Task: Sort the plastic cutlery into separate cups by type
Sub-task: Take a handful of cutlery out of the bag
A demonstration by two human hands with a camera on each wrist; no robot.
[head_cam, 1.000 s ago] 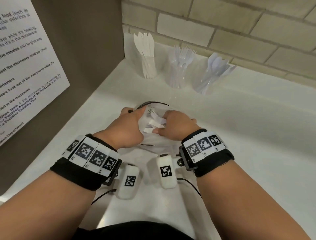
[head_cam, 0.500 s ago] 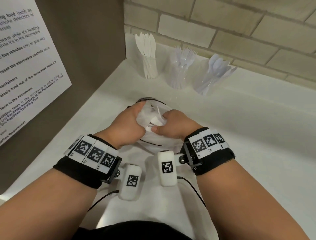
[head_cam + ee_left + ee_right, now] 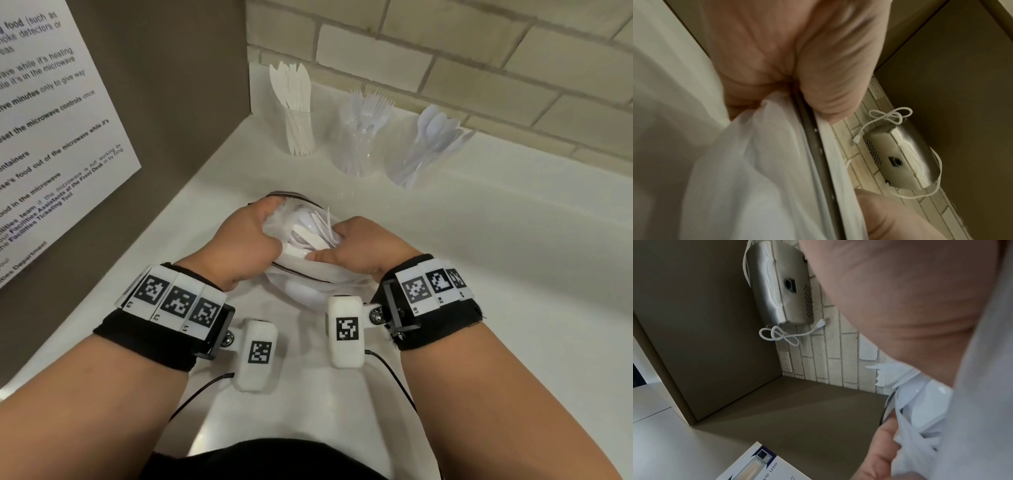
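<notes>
- Left hand (image 3: 248,240): fingers curled, gripping zip pouch (image 3: 308,274) edge, near centre of counter (image 3: 479,240).
- Right hand (image 3: 359,246): fingers curled on pouch's right edge.
- Loose cutlery (image 3: 313,231) inside pouch.
- Knife cup (image 3: 298,130), fork cup (image 3: 359,144), spoon cup (image 3: 418,154): far, by wall.

I am standing in a shared office kitchenette, at a white tabletop (image 3: 513,240) set into a corner between a pale brick-tiled wall (image 3: 445,51) and a brown side panel (image 3: 171,85). A printed notice (image 3: 51,120) on that panel gives microwave rules and mentions a facilities team and a front desk, which marks it as a workplace break area. Three clear cups of plastic knives (image 3: 296,106), forks (image 3: 368,116) and spoons (image 3: 435,133) line the wall, and my wrist views show a wall outlet (image 3: 785,361) and a metal appliance (image 3: 781,283) with its cord (image 3: 781,335) unplugged.
</notes>
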